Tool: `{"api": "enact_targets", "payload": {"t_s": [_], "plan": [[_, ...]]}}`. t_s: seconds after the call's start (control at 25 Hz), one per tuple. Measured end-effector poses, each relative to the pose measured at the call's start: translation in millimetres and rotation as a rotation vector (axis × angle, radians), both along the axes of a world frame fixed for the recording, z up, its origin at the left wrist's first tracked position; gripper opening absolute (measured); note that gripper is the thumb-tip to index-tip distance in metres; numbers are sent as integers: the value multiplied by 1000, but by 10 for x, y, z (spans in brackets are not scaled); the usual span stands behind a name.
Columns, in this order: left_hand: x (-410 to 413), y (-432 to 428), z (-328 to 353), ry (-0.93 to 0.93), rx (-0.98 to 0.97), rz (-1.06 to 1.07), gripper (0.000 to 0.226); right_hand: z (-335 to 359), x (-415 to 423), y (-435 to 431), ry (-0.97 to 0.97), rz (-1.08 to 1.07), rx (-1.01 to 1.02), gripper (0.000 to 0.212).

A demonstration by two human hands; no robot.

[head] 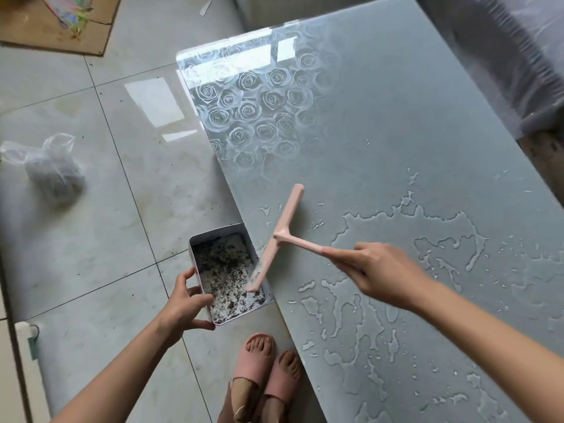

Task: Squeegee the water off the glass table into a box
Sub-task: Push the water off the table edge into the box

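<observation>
The right hand (375,270) grasps the handle of a pink squeegee (283,236), with the fingers curled around it. The blade lies across the left edge of the glass counter (381,132). Its far end is above the glass and its near end reaches out over the box (213,232). I cannot tell if the blade touches the glass.

The left hand (186,303) holds the box by its near left corner, with the thumb and fingers around the wall. It keeps the box just beside the left edge of the counter, above the floor (106,209). Inside the box there are dark crumbs.

The water (396,230) lies in flat, irregular puddles and small drops on the near and right part of the counter, to the right of the squeegee. The far left corner of the counter shows a rose pattern (253,111).

On the tiled floor a plastic bag (52,172) lies at the left, and a piece of cardboard (45,29) is at the far left. The person's feet in pink slippers (259,361) stand near the counter edge.
</observation>
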State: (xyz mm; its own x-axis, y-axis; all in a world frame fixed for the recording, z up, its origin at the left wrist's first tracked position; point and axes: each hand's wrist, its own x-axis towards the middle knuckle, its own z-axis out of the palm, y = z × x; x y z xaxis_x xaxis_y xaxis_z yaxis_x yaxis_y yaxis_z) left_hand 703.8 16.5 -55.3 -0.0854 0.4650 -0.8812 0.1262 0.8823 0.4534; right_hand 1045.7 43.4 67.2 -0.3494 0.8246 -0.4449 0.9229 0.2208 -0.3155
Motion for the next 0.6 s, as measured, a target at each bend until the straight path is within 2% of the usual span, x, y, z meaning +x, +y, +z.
{"api": "enact_targets", "payload": {"t_s": [0.12, 0.28, 0.6], "plan": [[11, -5, 12, -2, 15, 10, 80, -43, -431, 110, 49, -17, 84, 38], [-71, -65, 161, -9, 6, 52, 79, 265, -438, 158, 123, -133, 153, 37], [-394, 6, 929, -56, 51, 101, 71, 870, -150, 271, 225, -491, 27, 43]]}}
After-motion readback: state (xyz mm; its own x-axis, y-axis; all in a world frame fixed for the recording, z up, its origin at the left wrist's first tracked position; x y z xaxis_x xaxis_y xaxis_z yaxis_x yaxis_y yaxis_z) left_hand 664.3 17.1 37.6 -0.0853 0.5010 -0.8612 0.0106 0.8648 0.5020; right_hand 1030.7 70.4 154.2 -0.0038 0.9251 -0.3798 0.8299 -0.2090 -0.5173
